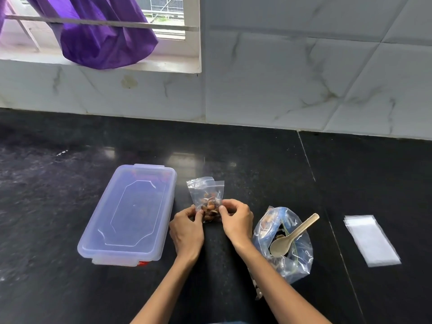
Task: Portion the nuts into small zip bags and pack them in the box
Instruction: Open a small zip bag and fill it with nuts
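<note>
Both hands, left hand (187, 230) and right hand (237, 219), are pinching the small bag (208, 202) of nuts upright on the desk (257, 160) beside the closed box (127, 216); if its zip is gaping, nuts could be spilling

Ahead of you a purple cloth (98, 36) hangs over the window (168, 19) bar and sags onto the white sill. Below it, grey-veined marble tiles (292, 85) back the glossy black countertop (257, 150).
</note>
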`<state>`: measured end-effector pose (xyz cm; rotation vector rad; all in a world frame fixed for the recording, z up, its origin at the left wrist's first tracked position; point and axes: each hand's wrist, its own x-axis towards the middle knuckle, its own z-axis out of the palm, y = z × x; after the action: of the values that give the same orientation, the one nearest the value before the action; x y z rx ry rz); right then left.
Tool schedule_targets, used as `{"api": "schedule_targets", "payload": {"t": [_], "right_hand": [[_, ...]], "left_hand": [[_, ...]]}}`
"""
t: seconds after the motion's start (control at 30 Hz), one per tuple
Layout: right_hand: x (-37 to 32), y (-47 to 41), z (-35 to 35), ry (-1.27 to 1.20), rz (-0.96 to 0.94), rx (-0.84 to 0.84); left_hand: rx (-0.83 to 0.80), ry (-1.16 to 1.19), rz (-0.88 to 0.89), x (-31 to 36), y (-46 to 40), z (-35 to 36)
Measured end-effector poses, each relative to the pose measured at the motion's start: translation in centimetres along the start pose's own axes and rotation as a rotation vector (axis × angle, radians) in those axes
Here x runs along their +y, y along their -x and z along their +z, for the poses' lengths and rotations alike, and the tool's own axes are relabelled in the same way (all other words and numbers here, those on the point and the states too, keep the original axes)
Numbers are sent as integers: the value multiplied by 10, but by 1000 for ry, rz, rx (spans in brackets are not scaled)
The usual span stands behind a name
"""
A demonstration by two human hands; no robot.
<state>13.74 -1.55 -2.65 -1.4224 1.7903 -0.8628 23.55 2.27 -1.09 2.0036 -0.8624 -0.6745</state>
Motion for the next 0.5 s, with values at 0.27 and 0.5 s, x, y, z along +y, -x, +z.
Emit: {"api": "schedule_targets", "payload": {"t": [0.27, 0.5], "right_hand": [[-33, 24, -29, -3, -114, -49], [-33, 31, -127, -153, -201, 173]], "left_hand": [[15, 4, 147, 11, 26, -1], [-143, 148, 241, 40, 48, 16]]}}
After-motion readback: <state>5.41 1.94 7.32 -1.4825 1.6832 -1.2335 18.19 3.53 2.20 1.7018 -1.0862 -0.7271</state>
